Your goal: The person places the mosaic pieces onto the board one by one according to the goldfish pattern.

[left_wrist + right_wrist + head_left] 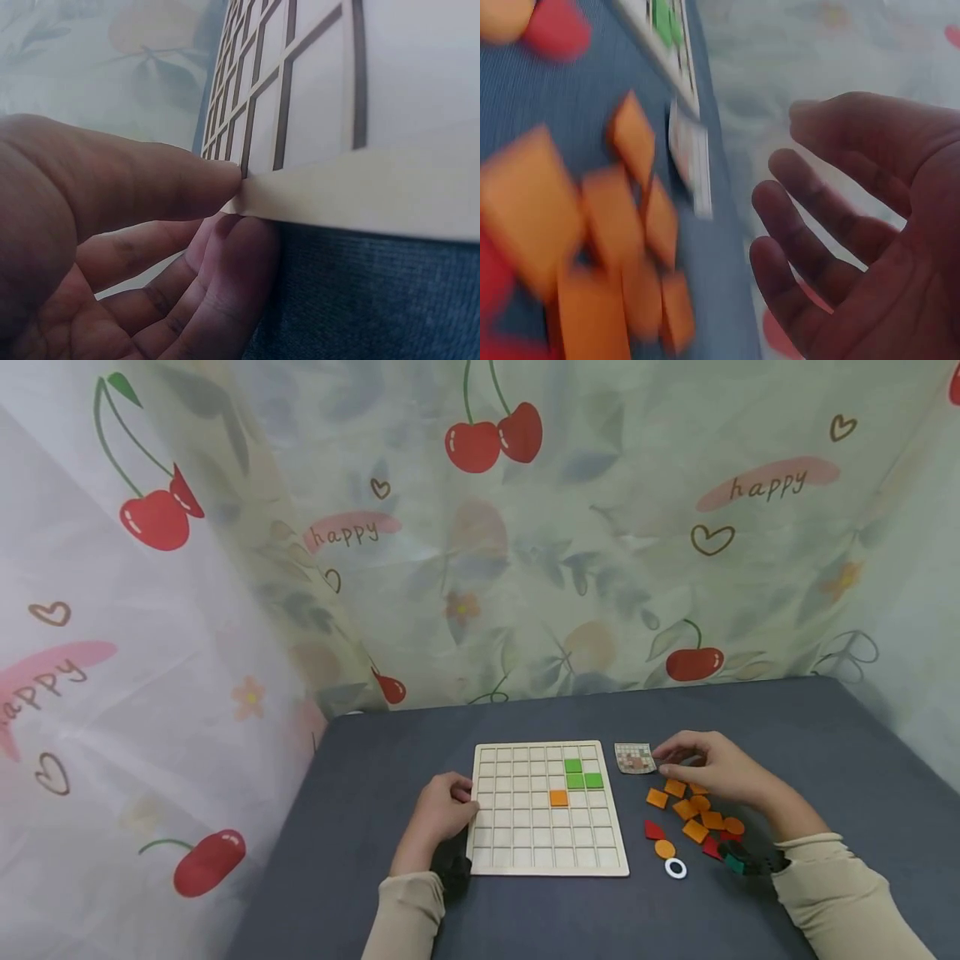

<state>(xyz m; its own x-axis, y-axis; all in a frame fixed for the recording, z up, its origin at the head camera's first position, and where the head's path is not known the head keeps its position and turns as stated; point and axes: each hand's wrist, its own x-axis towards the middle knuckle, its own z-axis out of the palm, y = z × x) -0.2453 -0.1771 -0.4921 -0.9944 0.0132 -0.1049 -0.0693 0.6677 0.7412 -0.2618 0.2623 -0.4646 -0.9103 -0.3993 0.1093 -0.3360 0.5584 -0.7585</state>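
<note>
A pale wooden grid board [513,837] lies on the table, with several green tiles [575,781] and one orange square tile [558,798] in its cells. At its left edge, my left hand [441,810] pinches the rim, thumb [187,184] above and fingers below, as the left wrist view shows. My right hand [723,770] is over the far end of the loose pieces, fingers loosely bent and apart with nothing between them. Close to its fingertips lies a small printed card [634,758] showing a coloured grid. Orange pieces [611,214] look blurred in the right wrist view.
Right of the board are scattered loose orange squares [695,832], orange discs [664,849], red pieces [654,830], a green piece [734,863] and a white ring [676,859]. A dark cloth covers the table [360,777]. Behind hangs a cherry-print curtain [525,568].
</note>
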